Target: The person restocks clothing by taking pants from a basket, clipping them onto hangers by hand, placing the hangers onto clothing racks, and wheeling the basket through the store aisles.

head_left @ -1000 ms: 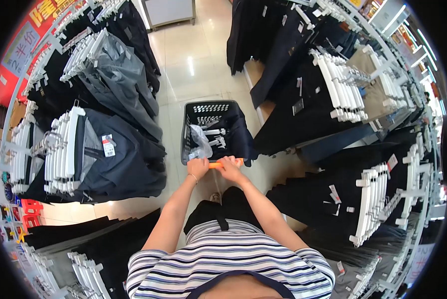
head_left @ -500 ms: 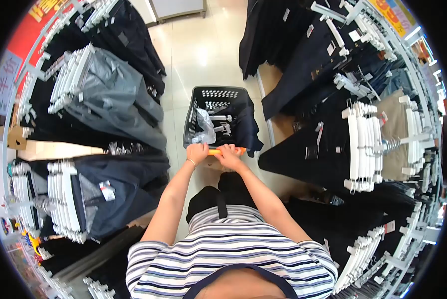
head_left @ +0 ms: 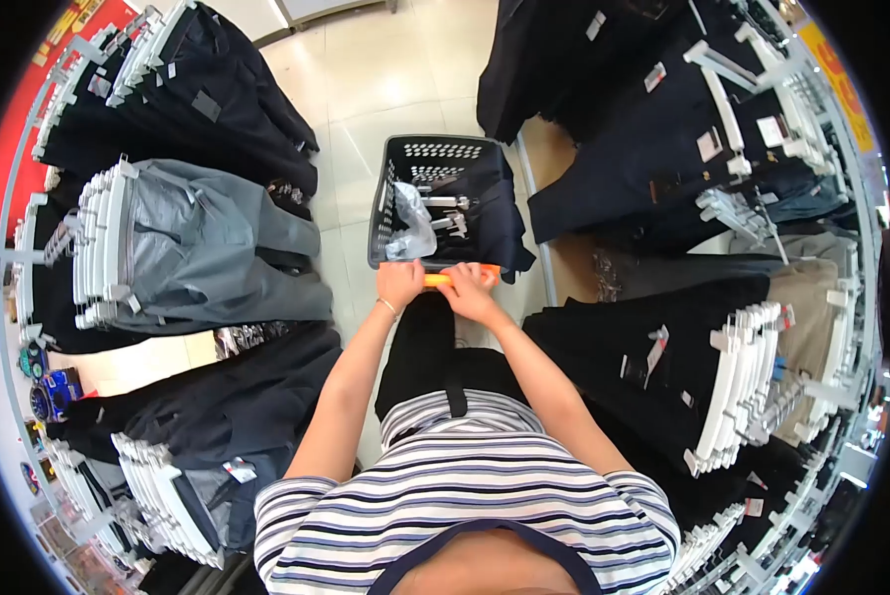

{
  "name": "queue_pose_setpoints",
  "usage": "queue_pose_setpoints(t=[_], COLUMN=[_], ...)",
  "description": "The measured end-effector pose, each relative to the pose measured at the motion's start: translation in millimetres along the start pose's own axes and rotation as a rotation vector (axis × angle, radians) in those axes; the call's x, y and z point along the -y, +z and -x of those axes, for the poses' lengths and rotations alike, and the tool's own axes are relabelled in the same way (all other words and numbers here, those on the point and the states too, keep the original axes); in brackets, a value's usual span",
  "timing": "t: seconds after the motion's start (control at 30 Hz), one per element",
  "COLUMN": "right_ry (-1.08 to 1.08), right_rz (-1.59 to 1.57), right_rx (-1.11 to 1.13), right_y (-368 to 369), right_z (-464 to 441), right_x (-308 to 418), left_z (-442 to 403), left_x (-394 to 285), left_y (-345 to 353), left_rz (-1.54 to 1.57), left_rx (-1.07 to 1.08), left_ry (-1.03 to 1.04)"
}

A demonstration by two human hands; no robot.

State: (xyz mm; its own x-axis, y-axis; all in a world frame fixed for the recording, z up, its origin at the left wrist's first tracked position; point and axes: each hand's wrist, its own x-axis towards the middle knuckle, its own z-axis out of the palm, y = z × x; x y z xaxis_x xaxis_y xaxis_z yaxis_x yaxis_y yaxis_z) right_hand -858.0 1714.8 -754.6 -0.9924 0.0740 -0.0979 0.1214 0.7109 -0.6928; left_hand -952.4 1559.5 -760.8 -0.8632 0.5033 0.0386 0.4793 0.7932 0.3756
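Note:
Both hands grip the orange handle (head_left: 436, 280) of a dark grey shopping cart basket (head_left: 379, 203) in front of me. My left hand (head_left: 401, 284) is closed around the handle's left part, with a thin bracelet at the wrist. Close beside it, my right hand (head_left: 469, 290) is wrapped around the right part. Inside the basket lie dark trousers (head_left: 500, 213) that hang over its right rim. White hangers (head_left: 445, 202) and a crumpled clear plastic bag (head_left: 412, 226) lie at the left of them.
Racks of trousers line both sides of the aisle. Grey trousers (head_left: 202, 243) hang on the left, black trousers (head_left: 653, 337) and beige trousers (head_left: 807, 312) on the right. Pale tiled floor (head_left: 385, 59) runs ahead between them. A white cabinet (head_left: 321, 8) stands at the far end.
The racks on both sides have slid back toward me as I and the cart move forward along the aisle. Both hands keep their hold on the handle.

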Motion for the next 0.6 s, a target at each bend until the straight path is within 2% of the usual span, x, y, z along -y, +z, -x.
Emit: queue_pose_setpoints(t=[0.27,0.4,0.43,0.5,0.57,0.6], right_ry=[-0.002,0.025,0.058,0.071,0.099,0.183], right_rz=[0.009,-0.050,-0.041,-0.156,-0.211,-0.467], right_rx=[0.028,0.053,0.136,0.207,0.316,0.340], right_y=[-29.7,-51.8,-61.7,-78.5,-91.4,-98.5], right_z=[-112.1,-155.1,-166.8,-189.3,-212.2,-226.6], right_x=[-37.0,-44.3,-45.7,-53.6,-68.9,-77.9], left_z=[-119.6,-161.5,-172.6,-195.9,-211.1,-219.4], left_x=[9.4,15.4,14.1,12.2,15.2,14.2], left_y=[4.5,14.5,13.0,15.2,15.0,11.5], left_rz=[0.027,0.022,0.027,0.013,0.032,0.041], left_rx=[0.020,-0.048,-0.062,-0.116,-0.066,-0.043], left_ry=[-0.025,-0.020,-0.020,-0.026,-0.035,-0.044])
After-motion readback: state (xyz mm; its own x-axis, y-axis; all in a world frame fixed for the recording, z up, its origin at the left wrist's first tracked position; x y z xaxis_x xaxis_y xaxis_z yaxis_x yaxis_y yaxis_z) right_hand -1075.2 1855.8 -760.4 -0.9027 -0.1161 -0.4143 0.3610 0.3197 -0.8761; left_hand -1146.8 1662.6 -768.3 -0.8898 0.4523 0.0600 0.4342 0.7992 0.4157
